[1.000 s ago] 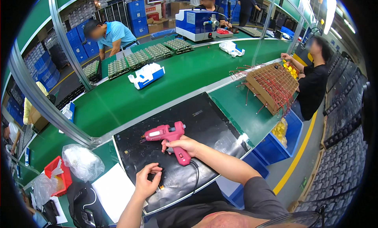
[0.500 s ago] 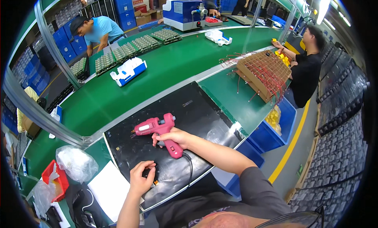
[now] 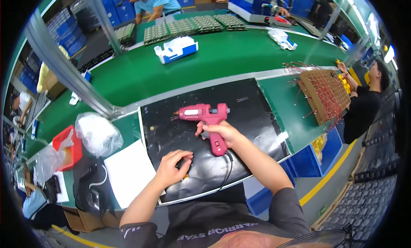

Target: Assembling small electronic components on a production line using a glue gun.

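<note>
My right hand (image 3: 225, 133) is wrapped round the handle of a pink glue gun (image 3: 217, 134), a finger at its trigger. The gun lies on its side over a black mat (image 3: 252, 111), its nozzle toward the left and a dark cord trailing from the handle. Nearer to me, my left hand (image 3: 171, 168) rests low on the mat with its fingers curled in. By its palm a small orange-yellow bit (image 3: 186, 176) and something dark show. Most of what lies under those fingers is hidden.
Left of the mat are a white sheet (image 3: 130, 173), a clear plastic bag (image 3: 97, 134) and a red bin (image 3: 72, 149). Beyond runs a green conveyor (image 3: 231, 55) with white-and-blue housings (image 3: 176, 49). A cardboard tray of red wires (image 3: 323, 94) stands right, beside a co-worker (image 3: 364, 102).
The view has swung left, so the bench and belt sit farther right in the picture. Both hands and the glue gun keep nearly the same places on the mat.
</note>
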A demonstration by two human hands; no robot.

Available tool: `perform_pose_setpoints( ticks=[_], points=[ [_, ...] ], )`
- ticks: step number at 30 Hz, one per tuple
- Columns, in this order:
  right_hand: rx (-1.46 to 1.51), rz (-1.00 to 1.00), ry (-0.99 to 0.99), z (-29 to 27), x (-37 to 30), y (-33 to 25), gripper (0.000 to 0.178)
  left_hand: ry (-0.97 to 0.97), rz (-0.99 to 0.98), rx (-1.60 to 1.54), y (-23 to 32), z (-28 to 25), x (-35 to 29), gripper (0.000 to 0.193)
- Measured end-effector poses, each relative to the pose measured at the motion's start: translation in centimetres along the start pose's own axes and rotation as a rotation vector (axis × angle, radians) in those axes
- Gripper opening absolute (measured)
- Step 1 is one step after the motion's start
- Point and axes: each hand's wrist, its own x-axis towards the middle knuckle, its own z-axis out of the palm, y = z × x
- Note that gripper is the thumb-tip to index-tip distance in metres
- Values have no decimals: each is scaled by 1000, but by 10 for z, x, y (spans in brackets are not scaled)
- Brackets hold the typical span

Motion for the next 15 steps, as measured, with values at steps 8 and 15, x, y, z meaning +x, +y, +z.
perform_pose_setpoints(
  ticks=[8,15],
  points=[
    [-30,-40,-1,0,0,-3,25,-8,12,31,-3,-2,1,20],
    [-41,-78,-14,1,-1,-2,25,11,13,22,-8,1,-1,18]
  ],
)
